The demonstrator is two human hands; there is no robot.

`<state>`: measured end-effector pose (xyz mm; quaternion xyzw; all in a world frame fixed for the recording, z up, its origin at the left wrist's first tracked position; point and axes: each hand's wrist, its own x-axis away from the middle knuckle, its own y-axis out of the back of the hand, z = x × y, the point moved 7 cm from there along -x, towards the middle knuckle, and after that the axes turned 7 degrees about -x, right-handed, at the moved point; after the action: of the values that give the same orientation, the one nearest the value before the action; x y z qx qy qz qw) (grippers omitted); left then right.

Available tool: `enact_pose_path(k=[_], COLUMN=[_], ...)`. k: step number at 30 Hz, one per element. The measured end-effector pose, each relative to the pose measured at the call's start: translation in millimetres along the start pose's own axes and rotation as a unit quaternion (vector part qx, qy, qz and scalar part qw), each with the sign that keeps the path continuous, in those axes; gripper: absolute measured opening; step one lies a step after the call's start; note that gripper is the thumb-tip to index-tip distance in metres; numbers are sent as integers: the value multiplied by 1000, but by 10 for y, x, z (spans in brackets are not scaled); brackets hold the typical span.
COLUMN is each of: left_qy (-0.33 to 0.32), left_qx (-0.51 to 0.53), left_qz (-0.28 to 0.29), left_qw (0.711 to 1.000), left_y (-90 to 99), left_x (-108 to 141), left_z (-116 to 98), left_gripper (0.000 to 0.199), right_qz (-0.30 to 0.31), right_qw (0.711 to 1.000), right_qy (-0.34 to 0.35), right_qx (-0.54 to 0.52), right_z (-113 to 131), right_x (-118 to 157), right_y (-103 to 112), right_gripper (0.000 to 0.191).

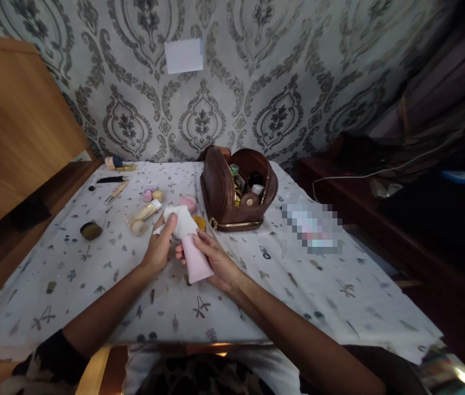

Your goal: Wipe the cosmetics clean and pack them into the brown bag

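Near the middle of the table, my right hand (216, 258) is closed around a pale pink tube (195, 260), whose wide end points down toward me. My left hand (162, 241) grips a white cloth (180, 220), which lies against the upper end of the tube and hides it. Just behind the cloth is a round pink item (188, 204), and a yellow round item (199, 223) shows beside my right fingertips. An open brown cosmetic bag (224, 192) with several small containers inside stands behind and to the right of my hands.
On the patterned tablecloth (166, 312), a clear tube with a white cap (148, 210), small round items (157, 195), brushes (116, 193) and a dark oval item (91, 231) lie to the left. A blurred-out object (312, 229) lies right. A wooden cabinet (18, 115) stands at left.
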<state>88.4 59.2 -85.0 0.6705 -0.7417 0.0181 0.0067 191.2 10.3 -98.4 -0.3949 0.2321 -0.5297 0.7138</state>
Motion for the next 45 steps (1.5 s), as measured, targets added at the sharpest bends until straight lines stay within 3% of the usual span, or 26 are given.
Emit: enact_pose_path(k=[4,9,15,22,28,37,45], left_qy=[-77,-193,-322,-375,-337,-224,-174], left_qx=[-105,-179,-266,-303,-311,-227,-188], left_qz=[-15,30,84,142,129,33,93], left_qw=[991,964,905,864,879,947,962], left_y=[9,-115,-282,-403,-387,-189,-329], left_x=[40,135,339,466,408,176,256], left_z=[-114,-276,-357,-341,-242,-162,-143], left_gripper=[46,45,45,58,72,56,45], right_qz=[-37,-65,-103,-126,-102,-65,-71], right_qw=[999,995,985,972,984,995,985], right_qy=[20,73,137,199,148,67,152], right_qx=[-3,0,8,2,-15,31,-25], right_z=[48,165,395,569,455,121,367], right_x=[-13,-17,11,72,28,-1,5], right_y=[65,115,127,148,120,115,95], right_gripper=[36,37,35,39,39,45,41])
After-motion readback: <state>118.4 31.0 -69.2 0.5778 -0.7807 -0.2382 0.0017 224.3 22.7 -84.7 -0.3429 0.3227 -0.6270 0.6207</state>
